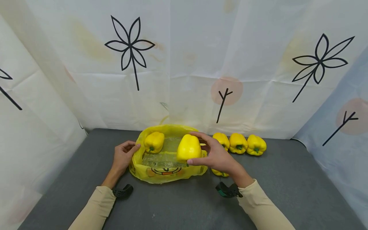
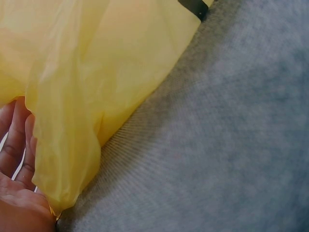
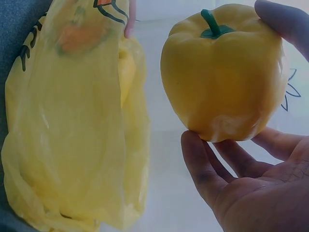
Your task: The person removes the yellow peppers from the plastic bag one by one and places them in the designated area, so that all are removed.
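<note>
Holding one yellow pepper [image 1: 189,148], lower centre: right hand [image 1: 217,155]. Pinching yellow bag [image 1: 138,168], lower left of centre: left hand [image 1: 123,155]. Inside: second pepper [image 1: 154,142]. More peppers [image 1: 238,143], right of centre.

Shines bright yellow on the held pepper [image 1: 188,147], on the pepper [image 1: 154,140] inside the bag [image 1: 179,176] and on the row of peppers [image 1: 237,141], with dark green on the stem [image 3: 211,22] of the held one. Looks yellow too on the bag, with black lines and orange in the picture [image 1: 166,173] on its front, but dark grey on the table [image 1: 172,207], creamy tan on the sleeves [image 1: 93,207] and black on the wristbands [image 1: 123,192]. Looks white on the big cloth [image 1: 189,38], with black line flowers [image 1: 130,45], pink circles [image 1: 234,92] behind black twigs [image 1: 221,107] and soft yellow smudges [image 1: 92,40] here and there.
</note>
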Motion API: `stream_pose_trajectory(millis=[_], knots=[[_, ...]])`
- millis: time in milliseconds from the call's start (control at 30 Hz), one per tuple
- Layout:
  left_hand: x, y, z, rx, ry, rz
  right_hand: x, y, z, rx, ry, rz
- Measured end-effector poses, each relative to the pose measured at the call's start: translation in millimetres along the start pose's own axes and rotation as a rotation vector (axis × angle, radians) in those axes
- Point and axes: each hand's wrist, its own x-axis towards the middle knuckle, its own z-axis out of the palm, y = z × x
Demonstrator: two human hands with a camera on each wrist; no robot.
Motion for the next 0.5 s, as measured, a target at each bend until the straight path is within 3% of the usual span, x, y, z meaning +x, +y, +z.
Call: stream_pose_trajectory(millis=[500], knots=[[0.5, 2.0, -0.3, 0.001, 0.003, -0.008, -15.9, 7, -16, -0.016, 0.032, 0.013]])
